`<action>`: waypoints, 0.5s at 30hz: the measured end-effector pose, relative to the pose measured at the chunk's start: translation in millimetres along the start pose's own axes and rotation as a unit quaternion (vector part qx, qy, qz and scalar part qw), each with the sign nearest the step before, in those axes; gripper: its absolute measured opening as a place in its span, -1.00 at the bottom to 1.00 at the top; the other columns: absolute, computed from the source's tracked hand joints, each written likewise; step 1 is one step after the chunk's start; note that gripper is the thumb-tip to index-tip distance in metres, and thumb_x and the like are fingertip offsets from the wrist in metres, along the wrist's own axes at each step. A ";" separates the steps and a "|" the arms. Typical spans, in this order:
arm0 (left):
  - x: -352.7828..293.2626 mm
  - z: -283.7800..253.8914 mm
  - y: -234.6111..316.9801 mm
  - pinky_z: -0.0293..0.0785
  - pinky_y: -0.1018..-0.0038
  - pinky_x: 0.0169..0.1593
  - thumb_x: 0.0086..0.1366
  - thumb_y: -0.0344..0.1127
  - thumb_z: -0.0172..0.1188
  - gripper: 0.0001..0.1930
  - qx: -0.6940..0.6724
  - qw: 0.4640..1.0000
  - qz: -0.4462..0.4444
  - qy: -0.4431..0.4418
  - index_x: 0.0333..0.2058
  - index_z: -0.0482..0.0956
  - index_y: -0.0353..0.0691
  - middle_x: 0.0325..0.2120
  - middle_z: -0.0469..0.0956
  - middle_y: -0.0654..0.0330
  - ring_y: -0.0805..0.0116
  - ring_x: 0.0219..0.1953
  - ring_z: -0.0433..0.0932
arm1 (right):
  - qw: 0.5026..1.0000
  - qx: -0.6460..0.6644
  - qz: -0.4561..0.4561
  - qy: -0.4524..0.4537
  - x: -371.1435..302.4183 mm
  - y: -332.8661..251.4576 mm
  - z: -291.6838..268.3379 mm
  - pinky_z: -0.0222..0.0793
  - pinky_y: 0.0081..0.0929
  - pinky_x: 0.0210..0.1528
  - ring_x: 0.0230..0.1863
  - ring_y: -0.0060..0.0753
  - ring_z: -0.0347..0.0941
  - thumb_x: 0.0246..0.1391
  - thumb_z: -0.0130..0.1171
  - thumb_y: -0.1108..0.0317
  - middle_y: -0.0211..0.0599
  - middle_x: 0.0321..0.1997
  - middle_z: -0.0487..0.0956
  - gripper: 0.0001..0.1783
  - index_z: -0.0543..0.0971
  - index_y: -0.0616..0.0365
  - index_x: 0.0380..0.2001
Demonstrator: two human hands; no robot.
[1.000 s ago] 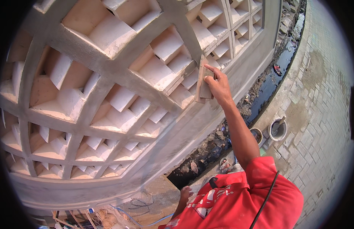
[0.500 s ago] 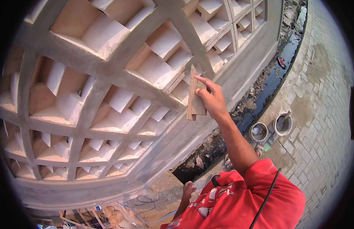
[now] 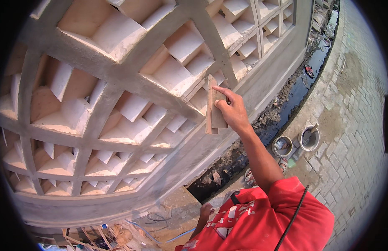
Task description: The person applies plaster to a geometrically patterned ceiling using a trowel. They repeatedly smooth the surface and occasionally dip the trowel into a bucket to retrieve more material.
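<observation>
In my right hand (image 3: 233, 112) is a flat wooden plastering float (image 3: 215, 104), held by its back with the thumb and fingers closed on it and the index finger stretched along it. The float is upright against a grey plastered band of the lattice wall (image 3: 137, 85), beside the pale square openings. Whether its face touches the plaster is hidden. My left hand (image 3: 207, 209) hangs low by the red shirt, away from the wall; its fingers are too small and partly hidden to make out.
Along the wall's foot runs a ditch (image 3: 282, 113) with dark water and rubble. Beyond it are two buckets (image 3: 309, 138) (image 3: 282, 146) on a paved path (image 3: 353, 138), close to my feet. Wood scraps (image 3: 91, 238) and a blue hose (image 3: 160, 240) lie at the lower left.
The view has shifted slightly. My right hand still holds the float at nearly the same spot on the wall. My left hand sits a little lower in the picture.
</observation>
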State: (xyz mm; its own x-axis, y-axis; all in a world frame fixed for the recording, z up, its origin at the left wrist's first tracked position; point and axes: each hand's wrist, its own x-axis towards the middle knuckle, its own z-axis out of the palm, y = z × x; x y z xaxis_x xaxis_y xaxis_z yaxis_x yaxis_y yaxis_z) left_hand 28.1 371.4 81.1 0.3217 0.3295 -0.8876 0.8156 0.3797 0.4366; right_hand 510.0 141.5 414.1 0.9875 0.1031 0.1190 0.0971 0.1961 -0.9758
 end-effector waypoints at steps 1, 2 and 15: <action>8.0 -7.3 -7.4 0.52 0.44 -0.41 0.31 -0.20 0.01 -0.67 -0.021 1.000 0.011 -0.020 -0.01 0.35 -0.22 -0.25 0.51 0.10 0.30 -0.47 0.57 | 0.998 0.041 0.008 0.039 11.4 -1.6 -9.7 0.38 -0.47 -0.10 -0.21 -0.35 0.49 -0.15 0.02 0.39 -0.06 -0.18 0.57 -0.45 0.49 0.25 0.02; 6.2 -0.8 -2.8 0.52 0.44 -0.40 0.31 -0.20 0.02 -0.66 -0.001 1.000 0.029 -0.003 0.00 0.34 -0.22 -0.26 0.51 0.10 0.30 -0.47 0.57 | 0.998 0.037 0.015 0.055 23.5 -0.8 -19.8 0.39 -0.48 -0.12 -0.21 -0.37 0.49 -0.15 0.02 0.40 -0.07 -0.19 0.57 -0.45 0.49 0.26 0.02; -10.0 20.7 18.6 0.51 0.46 -0.42 0.31 -0.19 0.04 -0.66 0.025 0.998 0.030 0.048 0.00 0.35 -0.20 -0.23 0.52 0.09 0.27 -0.45 0.59 | 0.997 -0.027 -0.052 0.044 6.3 3.4 -2.0 0.36 -0.43 -0.05 -0.22 -0.33 0.49 -0.13 0.00 0.40 0.00 -0.13 0.57 -0.47 0.50 0.30 0.00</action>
State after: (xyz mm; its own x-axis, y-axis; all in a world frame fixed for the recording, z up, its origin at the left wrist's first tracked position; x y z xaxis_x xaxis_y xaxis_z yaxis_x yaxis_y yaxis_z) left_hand 50.0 357.2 95.1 0.3256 0.4318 -0.8411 0.8200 0.3140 0.4786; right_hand 516.7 140.9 411.1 0.9787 -0.0022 0.2052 0.2032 0.1485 -0.9678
